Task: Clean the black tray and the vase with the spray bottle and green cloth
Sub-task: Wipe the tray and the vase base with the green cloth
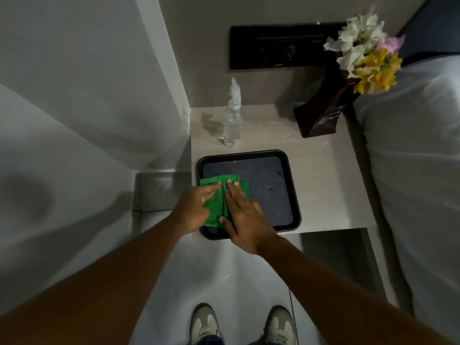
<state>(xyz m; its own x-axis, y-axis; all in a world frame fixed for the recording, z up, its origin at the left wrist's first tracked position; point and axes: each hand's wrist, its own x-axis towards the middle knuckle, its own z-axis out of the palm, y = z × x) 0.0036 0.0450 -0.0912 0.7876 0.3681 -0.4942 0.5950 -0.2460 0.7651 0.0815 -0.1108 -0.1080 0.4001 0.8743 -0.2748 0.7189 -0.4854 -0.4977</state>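
Note:
A black tray (291,185) lies at the front of a pale bedside table, its floor speckled with droplets. A folded green cloth (216,202) rests in the tray's left half. My left hand (193,210) lies on the cloth's left edge with fingers stretched. My right hand (245,217) presses flat on the cloth's right side, thumb at its near edge. A clear spray bottle (232,120) stands upright behind the tray at the back left. A dark brown vase (321,115) with white, yellow and pink flowers stands at the back right.
The bedside table (331,183) fits into a corner, with a grey wall on the left and a black wall panel (276,48) behind it. A white bed (418,170) borders the table on the right. My shoes (241,324) stand on the floor below.

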